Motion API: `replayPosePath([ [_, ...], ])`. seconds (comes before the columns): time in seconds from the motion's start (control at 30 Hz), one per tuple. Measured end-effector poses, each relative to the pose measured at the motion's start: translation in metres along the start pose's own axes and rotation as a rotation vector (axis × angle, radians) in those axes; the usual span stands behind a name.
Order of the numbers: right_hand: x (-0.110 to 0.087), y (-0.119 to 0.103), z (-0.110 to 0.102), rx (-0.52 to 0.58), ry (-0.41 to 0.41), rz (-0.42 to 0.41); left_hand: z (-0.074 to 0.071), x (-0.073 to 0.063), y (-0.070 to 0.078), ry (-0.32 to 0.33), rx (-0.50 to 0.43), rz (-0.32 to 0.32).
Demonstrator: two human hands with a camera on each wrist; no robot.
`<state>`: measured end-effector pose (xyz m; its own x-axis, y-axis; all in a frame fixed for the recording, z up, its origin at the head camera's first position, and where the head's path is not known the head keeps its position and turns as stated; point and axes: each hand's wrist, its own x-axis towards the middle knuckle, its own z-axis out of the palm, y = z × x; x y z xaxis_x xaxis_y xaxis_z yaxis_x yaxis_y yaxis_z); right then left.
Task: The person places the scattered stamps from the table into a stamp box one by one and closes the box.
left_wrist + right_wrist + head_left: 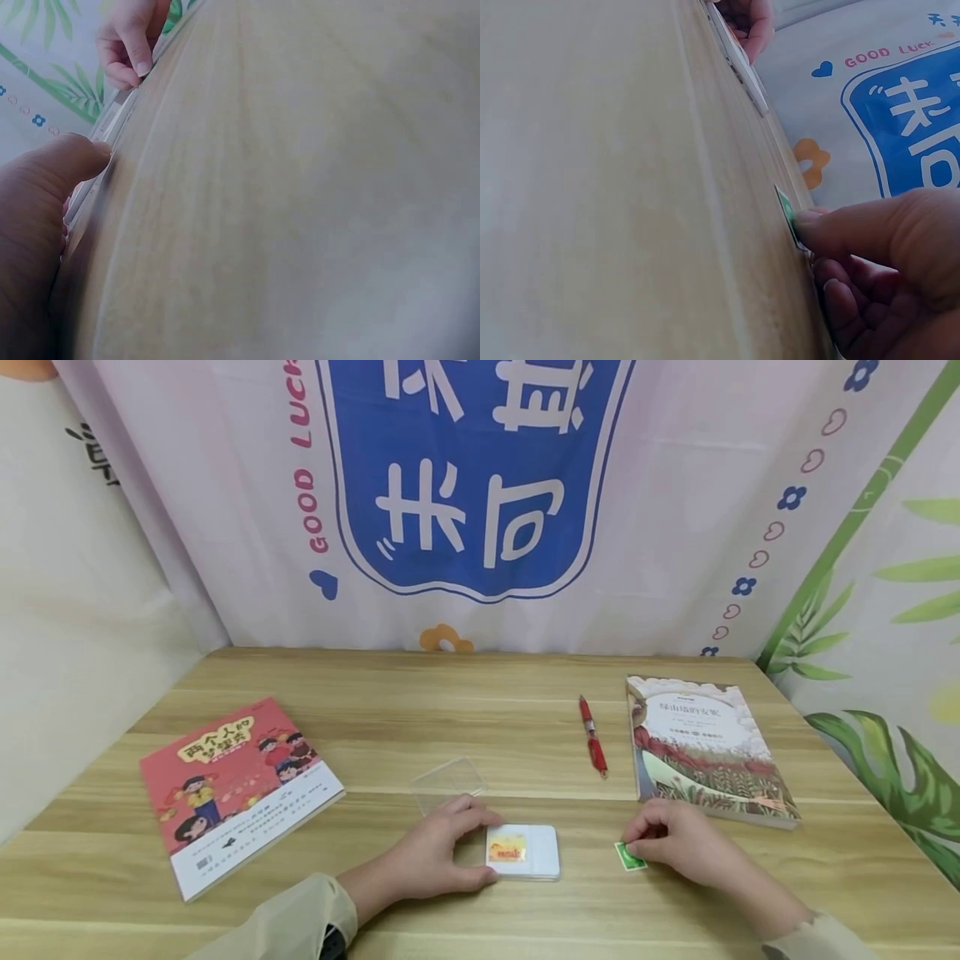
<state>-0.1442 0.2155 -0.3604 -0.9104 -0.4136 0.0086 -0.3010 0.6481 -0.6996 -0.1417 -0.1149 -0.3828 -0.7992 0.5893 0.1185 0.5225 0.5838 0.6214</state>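
Note:
My left hand (438, 853) holds the left end of a small white flat case (545, 852), thumb at its near corner and forefinger at its far corner. On the case's top lies a small orange and yellow picture (507, 848). In the right wrist view the case (739, 66) shows as a thin slab on the table. My right hand (678, 846) pinches a small green stamp-like card (630, 857) with a white border between thumb and forefinger. The right wrist view has this green card (786, 210) tilted, partly covered by the thumb. A clear plastic lid (457, 777) lies just beyond my left hand.
On the left of the wooden table (420, 702) lies a red and white book (240, 793). At the right is another book (705, 752) with a flowery cover, and a red pen (592, 737) sits beside it. A printed curtain (660, 527) hangs behind the table.

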Motion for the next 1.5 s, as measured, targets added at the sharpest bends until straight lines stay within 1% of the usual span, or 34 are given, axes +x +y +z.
replayPosePath([
  [0.17, 0.000, -0.001, -0.002, 0.039, -0.038, -0.013, -0.001, 0.001, 0.000, 0.004, 0.015, 0.008],
  [0.33, 0.001, -0.002, -0.002, 0.072, -0.073, -0.005, -0.001, 0.000, 0.001, -0.001, 0.020, -0.001],
  [0.5, 0.001, -0.002, -0.002, 0.072, -0.077, -0.012, 0.000, -0.001, 0.001, -0.002, 0.017, -0.002],
  [0.63, 0.003, -0.002, -0.003, 0.101, -0.090, 0.010, 0.000, -0.001, 0.001, -0.001, 0.018, -0.004],
  [0.8, 0.007, -0.001, -0.006, 0.160, -0.127, 0.044, 0.000, -0.002, 0.001, 0.004, 0.022, -0.002],
  [0.93, 0.009, -0.002, -0.007, 0.214, -0.129, 0.066, 0.000, -0.001, 0.001, 0.007, 0.030, 0.000],
  [1.13, 0.012, -0.004, -0.004, 0.388, -0.114, 0.129, -0.001, -0.001, 0.001, 0.003, 0.040, -0.001],
  [1.2, 0.013, -0.004, -0.002, 0.429, -0.117, 0.142, -0.001, -0.001, 0.001, 0.003, 0.039, -0.001],
  [1.5, 0.022, -0.013, 0.009, 0.470, -0.160, 0.104, 0.000, -0.001, 0.001, 0.005, 0.041, -0.001],
])
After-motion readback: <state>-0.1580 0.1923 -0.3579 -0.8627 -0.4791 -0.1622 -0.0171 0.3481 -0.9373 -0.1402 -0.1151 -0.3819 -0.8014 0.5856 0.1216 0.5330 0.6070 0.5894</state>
